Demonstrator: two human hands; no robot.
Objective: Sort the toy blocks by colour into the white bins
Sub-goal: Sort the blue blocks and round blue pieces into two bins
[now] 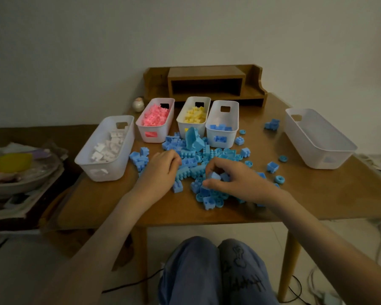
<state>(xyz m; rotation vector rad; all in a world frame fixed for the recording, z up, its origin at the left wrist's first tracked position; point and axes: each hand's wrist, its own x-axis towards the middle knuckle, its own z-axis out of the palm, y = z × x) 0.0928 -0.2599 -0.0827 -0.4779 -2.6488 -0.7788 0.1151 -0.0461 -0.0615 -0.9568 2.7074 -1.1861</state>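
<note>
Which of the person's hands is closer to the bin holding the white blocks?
Left. The left hand is at the edge of the blue pile, just right of that bin; the right hand pinches a blue block farther right.

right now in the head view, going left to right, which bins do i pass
bin of white blocks → bin of pink blocks → bin of yellow blocks → bin of blue blocks → empty bin
</note>
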